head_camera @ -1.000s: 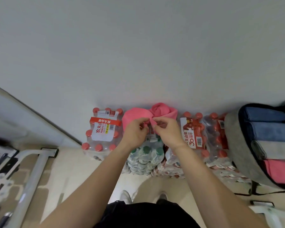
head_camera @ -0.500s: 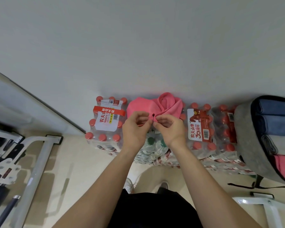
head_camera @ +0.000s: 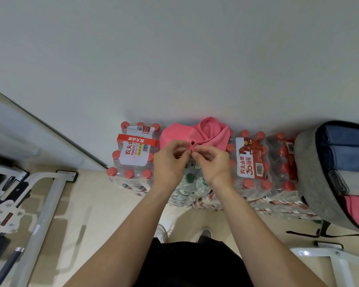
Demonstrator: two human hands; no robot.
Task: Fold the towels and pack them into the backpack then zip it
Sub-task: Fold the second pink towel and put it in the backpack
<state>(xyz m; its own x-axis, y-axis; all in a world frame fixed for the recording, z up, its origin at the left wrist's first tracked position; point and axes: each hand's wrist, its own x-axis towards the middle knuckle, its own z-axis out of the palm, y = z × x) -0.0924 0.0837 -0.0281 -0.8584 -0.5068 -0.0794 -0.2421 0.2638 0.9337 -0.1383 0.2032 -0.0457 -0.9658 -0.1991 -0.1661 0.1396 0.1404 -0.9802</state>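
Pinching one corner of the pink towel (head_camera: 195, 133) together, the left hand (head_camera: 170, 162) and right hand (head_camera: 214, 164) keep the same clenched grip as half a second ago. The pink towel still lies bunched on the water-bottle packs (head_camera: 133, 156), well left of the open backpack (head_camera: 309, 172).

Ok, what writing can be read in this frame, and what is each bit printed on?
"农夫山" and "NONGFU S", rest out of sight: white label on the bottle pack left of the pink towel.
"农夫山泉" and "30周年", turned sideways: red-and-white label on the bottle pack right of the towel.
Red band above the white label: upside-down print, unreadable.
Digits under the barcodes: too small to read.
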